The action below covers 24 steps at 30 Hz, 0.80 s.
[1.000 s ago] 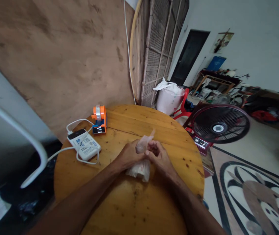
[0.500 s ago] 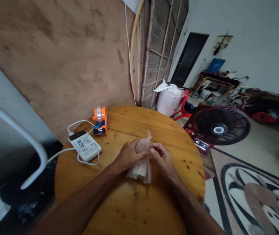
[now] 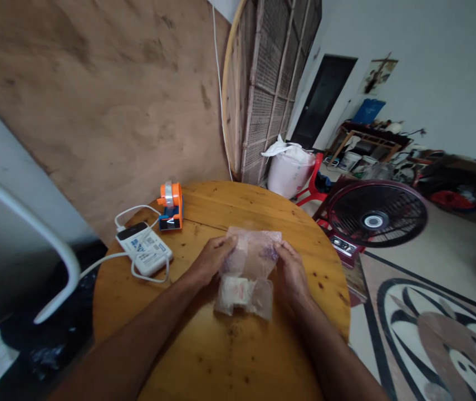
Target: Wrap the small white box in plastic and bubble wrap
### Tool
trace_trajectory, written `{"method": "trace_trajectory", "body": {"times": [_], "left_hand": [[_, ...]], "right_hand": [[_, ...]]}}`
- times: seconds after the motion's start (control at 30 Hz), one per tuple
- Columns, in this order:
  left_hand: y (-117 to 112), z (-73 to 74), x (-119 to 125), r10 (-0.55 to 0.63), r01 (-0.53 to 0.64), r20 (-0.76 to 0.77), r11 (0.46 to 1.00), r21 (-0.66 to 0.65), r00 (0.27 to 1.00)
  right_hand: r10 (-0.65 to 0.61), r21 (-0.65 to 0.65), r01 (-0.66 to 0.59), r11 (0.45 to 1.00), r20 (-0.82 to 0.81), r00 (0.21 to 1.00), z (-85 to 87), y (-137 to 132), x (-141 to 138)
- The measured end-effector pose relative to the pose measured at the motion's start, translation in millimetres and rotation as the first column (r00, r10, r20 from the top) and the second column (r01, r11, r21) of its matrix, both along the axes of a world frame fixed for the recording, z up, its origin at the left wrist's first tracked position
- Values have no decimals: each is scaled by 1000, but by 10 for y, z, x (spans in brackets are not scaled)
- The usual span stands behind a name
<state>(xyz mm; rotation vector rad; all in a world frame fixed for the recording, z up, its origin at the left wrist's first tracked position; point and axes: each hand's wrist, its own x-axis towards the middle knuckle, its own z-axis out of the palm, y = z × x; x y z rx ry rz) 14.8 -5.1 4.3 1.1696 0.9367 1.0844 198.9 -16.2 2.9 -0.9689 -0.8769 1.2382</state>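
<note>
A clear plastic bag (image 3: pixel 249 262) with pale, pinkish contents in its lower part rests on the round wooden table (image 3: pixel 221 356). My left hand (image 3: pixel 208 262) pinches the bag's upper left edge. My right hand (image 3: pixel 291 270) grips its upper right edge. Between the two hands the top of the bag is spread flat and wide. What the contents are I cannot make out.
An orange and blue tape dispenser (image 3: pixel 170 206) and a white power bank (image 3: pixel 145 248) with white cables sit at the table's far left. A dark standing fan (image 3: pixel 376 214) and a white sack (image 3: pixel 288 164) stand beyond the table's right edge. A plywood wall (image 3: pixel 96 100) is behind.
The bag's top was bunched and twisted between my fingers. Now my hands have moved apart and the top is pulled open and flat.
</note>
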Motion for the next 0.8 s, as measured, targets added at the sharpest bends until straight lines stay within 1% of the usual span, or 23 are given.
{"method": "trace_trajectory", "body": {"times": [0.07, 0.1, 0.13, 0.17, 0.2, 0.23, 0.27, 0.3, 0.37, 0.4, 0.47, 0.5, 0.53, 0.57, 0.6, 0.67, 0.7, 0.73, 0.77, 0.8], "left_hand": [[29, -26, -15, -9, 14, 87, 999, -51, 996], [39, -30, -22, -3, 7, 88, 999, -43, 996], [45, -27, -30, 19, -18, 58, 1000, -16, 998], [47, -17, -37, 65, -65, -2, 997, 32, 998], [45, -1, -42, 129, -121, -85, 988, 100, 988], [39, 19, -46, 215, -181, -177, 965, 187, 960], [29, 41, -47, 314, -236, -262, 928, 289, 913], [15, 63, -46, 408, -269, -327, 878, 395, 852], [-21, 97, -38, 544, -260, -394, 774, 578, 741], [-40, 107, -33, 589, -236, -401, 723, 649, 702], [-75, 108, -24, 644, -186, -379, 633, 751, 664], [-88, 98, -20, 658, -164, -371, 603, 781, 655], [-95, 84, -17, 663, -143, -374, 588, 796, 649], [-96, 65, -13, 656, -119, -392, 593, 796, 645], [-92, 45, -10, 635, -97, -425, 620, 779, 645], [-69, 10, -4, 565, -84, -500, 713, 696, 657], [-52, 0, -4, 521, -97, -520, 764, 638, 677], [-33, -5, -7, 472, -121, -519, 811, 572, 713], [-12, -3, -17, 416, -148, -492, 857, 494, 765], [11, 4, -32, 358, -178, -432, 898, 402, 828]], "right_hand": [[-37, -51, 31, 998, -121, 992, -22, 36, 29], [-56, -66, 47, 997, -154, 987, -34, 49, 42], [-66, -79, 53, 995, -174, 983, -45, 60, 52], [-68, -91, 52, 994, -187, 980, -52, 66, 59], [-61, -103, 42, 994, -196, 979, -56, 69, 64], [-47, -112, 25, 993, -201, 978, -54, 69, 64], [-29, -118, 5, 993, -205, 978, -47, 66, 62], [-11, -120, -15, 993, -207, 978, -35, 60, 58], [20, -119, -46, 992, -209, 978, -2, 45, 45], [35, -116, -60, 991, -210, 977, 16, 36, 37], [73, -110, -98, 989, -215, 974, 50, 18, 23], [98, -106, -123, 987, -218, 971, 65, 8, 15], [124, -105, -150, 983, -222, 967, 79, -2, 8], [150, -105, -177, 979, -225, 963, 92, -13, 1], [174, -107, -202, 973, -227, 958, 103, -24, -5], [216, -106, -245, 964, -228, 949, 120, -41, -15], [236, -104, -264, 959, -227, 945, 122, -44, -16], [247, -103, -276, 956, -228, 942, 119, -42, -14], [239, -103, -268, 958, -231, 943, 109, -33, -5], [212, -109, -242, 964, -234, 949, 92, -18, 8]]}}
